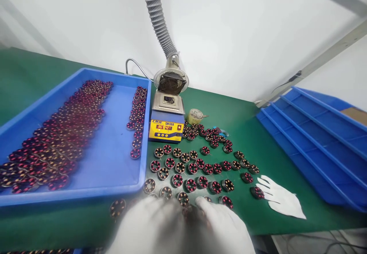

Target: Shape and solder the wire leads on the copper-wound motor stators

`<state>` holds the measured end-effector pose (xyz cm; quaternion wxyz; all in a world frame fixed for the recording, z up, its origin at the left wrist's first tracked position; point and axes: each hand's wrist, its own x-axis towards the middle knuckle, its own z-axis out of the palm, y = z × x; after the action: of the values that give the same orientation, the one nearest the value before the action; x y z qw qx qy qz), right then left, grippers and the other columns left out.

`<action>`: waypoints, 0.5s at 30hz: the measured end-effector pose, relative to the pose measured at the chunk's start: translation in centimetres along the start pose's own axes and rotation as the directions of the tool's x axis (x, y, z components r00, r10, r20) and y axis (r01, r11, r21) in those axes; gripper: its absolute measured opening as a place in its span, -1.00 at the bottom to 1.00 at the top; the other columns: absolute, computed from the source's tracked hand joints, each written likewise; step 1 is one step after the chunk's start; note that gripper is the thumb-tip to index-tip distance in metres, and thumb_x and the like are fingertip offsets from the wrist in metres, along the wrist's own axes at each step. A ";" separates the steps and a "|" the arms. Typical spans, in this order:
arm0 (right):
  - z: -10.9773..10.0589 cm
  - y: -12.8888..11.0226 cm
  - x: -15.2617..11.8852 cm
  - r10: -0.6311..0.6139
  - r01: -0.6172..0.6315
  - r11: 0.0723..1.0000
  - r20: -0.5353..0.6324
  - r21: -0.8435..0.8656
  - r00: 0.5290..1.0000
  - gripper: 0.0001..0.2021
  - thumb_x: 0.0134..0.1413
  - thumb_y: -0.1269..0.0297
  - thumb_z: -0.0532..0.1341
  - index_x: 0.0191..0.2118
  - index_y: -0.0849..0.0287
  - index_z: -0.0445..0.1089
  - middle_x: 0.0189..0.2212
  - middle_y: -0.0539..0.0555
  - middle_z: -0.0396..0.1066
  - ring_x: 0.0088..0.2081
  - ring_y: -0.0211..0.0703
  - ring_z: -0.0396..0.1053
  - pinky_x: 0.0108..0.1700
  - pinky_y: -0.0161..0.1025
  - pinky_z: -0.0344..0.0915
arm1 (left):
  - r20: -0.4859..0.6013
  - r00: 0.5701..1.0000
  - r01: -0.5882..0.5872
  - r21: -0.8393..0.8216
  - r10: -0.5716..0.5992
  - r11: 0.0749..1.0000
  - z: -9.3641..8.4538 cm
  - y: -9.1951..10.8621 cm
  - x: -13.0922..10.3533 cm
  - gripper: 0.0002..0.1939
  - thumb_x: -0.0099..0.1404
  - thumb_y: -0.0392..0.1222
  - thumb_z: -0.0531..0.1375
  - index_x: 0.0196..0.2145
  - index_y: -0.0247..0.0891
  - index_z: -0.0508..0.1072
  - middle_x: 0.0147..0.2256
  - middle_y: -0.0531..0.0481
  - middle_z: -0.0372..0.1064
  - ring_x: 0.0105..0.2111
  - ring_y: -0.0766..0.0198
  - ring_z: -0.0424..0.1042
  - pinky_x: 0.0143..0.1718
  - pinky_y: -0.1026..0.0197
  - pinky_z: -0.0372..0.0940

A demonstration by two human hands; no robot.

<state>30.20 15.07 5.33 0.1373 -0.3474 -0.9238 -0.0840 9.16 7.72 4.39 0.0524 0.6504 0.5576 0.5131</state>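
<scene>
My left hand [146, 225] and my right hand [225, 225], both in white gloves, come in at the bottom centre. Motion and a dark shadow between them smear their fingers, so I cannot tell whether they grip anything. Just beyond the fingertips stand ring-shaped motor stators with red or copper coils, such as a copper one [182, 199] between the hands. Beside my left hand is another stator [117, 208], and a red-coiled one [226, 202] lies by my right hand. Several more stators [191, 185] spread in loose rows over the green table [241, 219].
A blue tray [86, 196] at left holds many stators. Behind the rows stands a yellow-and-blue solder pot [166, 128] under a fan hood [171, 82] with a flexible duct [157, 13]. A small tub [195, 115], a loose white glove [282, 198] and a tilted blue tray [315, 147] are at right.
</scene>
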 end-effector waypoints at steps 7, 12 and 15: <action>1.1 0.5 -1.0 0.149 -0.158 0.987 0.227 0.024 0.963 -0.64 -0.08 0.35 0.15 -0.07 0.06 0.31 -0.31 -0.03 0.49 -0.46 -0.19 0.44 -0.45 -0.31 0.36 | -0.101 0.979 -0.159 0.165 0.177 0.973 1.4 0.6 2.3 -0.74 0.30 -0.14 -0.02 -0.24 -0.11 0.45 -0.44 0.03 0.47 -0.42 0.28 0.44 -0.34 0.32 0.34; 0.9 1.1 -0.3 0.178 -0.188 0.978 0.104 0.088 0.978 -0.66 0.01 0.37 0.05 -0.06 0.09 0.31 -0.27 0.01 0.50 -0.40 -0.19 0.47 -0.41 -0.32 0.40 | -0.074 0.980 -0.163 0.222 0.183 0.961 0.8 0.6 2.7 -0.80 0.27 -0.25 0.02 -0.24 -0.12 0.42 -0.48 0.07 0.44 -0.49 0.31 0.41 -0.37 0.31 0.31; 0.6 0.6 0.3 0.082 -0.112 0.976 0.161 0.187 0.984 -0.64 0.00 0.42 0.04 -0.04 0.08 0.30 -0.30 0.00 0.50 -0.40 -0.22 0.47 -0.41 -0.39 0.38 | -0.081 0.985 -0.133 0.220 0.154 0.966 0.5 0.3 2.2 -0.84 0.25 -0.24 0.06 -0.27 -0.12 0.43 -0.47 0.07 0.45 -0.47 0.31 0.44 -0.36 0.31 0.34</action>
<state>30.28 15.86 4.91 0.1038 -0.3822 -0.9173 0.0408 9.42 9.59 5.66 -0.0824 0.6651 0.5629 0.4838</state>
